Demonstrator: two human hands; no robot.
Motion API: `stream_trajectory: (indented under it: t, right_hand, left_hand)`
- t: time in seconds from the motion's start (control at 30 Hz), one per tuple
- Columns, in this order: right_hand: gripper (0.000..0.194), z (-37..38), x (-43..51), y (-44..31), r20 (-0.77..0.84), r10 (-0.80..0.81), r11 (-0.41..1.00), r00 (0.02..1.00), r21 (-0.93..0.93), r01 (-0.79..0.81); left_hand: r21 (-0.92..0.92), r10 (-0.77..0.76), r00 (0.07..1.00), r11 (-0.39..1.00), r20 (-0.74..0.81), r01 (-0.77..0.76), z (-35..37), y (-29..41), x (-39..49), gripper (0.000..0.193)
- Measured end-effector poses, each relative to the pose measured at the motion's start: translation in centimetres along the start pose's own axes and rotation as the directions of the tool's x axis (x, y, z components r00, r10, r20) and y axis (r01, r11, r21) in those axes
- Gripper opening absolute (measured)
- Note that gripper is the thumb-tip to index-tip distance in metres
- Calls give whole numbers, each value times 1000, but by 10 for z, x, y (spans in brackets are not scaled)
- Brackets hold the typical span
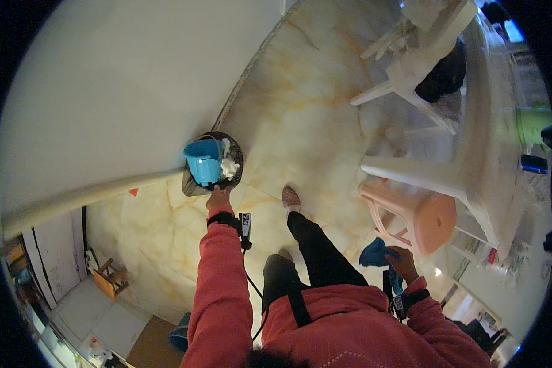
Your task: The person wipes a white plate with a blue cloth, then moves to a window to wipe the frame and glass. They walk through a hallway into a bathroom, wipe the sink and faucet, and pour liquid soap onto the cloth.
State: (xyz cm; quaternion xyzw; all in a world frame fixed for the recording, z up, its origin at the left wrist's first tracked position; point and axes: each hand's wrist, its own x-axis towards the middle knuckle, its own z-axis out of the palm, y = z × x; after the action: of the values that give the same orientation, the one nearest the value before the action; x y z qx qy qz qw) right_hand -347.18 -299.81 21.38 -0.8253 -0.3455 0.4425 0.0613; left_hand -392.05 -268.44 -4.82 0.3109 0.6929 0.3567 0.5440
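Note:
My left hand [219, 198] reaches out to the near rim of a dark waste bin [237, 177] and grips it there. Inside the bin, a small light-blue toy bucket [205, 168] with a handle lies beside crumpled white tissue [230, 169]. The bin is close to the corner of a white wall. A blue cloth [373, 252] hangs from my right hand [401, 263], bunched in the fingers, near a pink plastic stool. Black straps with small devices circle both wrists.
The pink plastic stool [434, 223] stands beside a white table [480, 152] on the right, with a white chair [395, 87] behind. A small wooden stool [110, 279] is at lower left. A red triangular scrap [133, 192] lies on the marbled tile floor [308, 115].

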Motion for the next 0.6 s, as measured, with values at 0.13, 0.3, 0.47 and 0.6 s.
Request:
stream_trajectory:
  t: [0.13, 0.3, 0.47, 0.6]
  right_hand:
    - [30, -9, 7, -21, 2, 17, 999, 1000, 33, -17]
    - [27, 4, 10, -70, -47, -47, 988, 998, 147, 54]
    - [31, 22, -3, -155, -257, -241, 949, 936, 138, 283]
    - [32, 45, -55, -210, -439, -437, 809, 785, 191, 557]
  left_hand:
    - [-12, -20, 1000, 1000, 4, 20, 18, 15, -5, 18]
    - [349, -150, 716, 927, 682, -138, 59, 72, -73, 24]
    - [389, -475, 278, 867, 835, 313, 104, 158, -194, 33]
    - [398, -400, 198, 916, 895, 51, 99, 203, -246, 38]
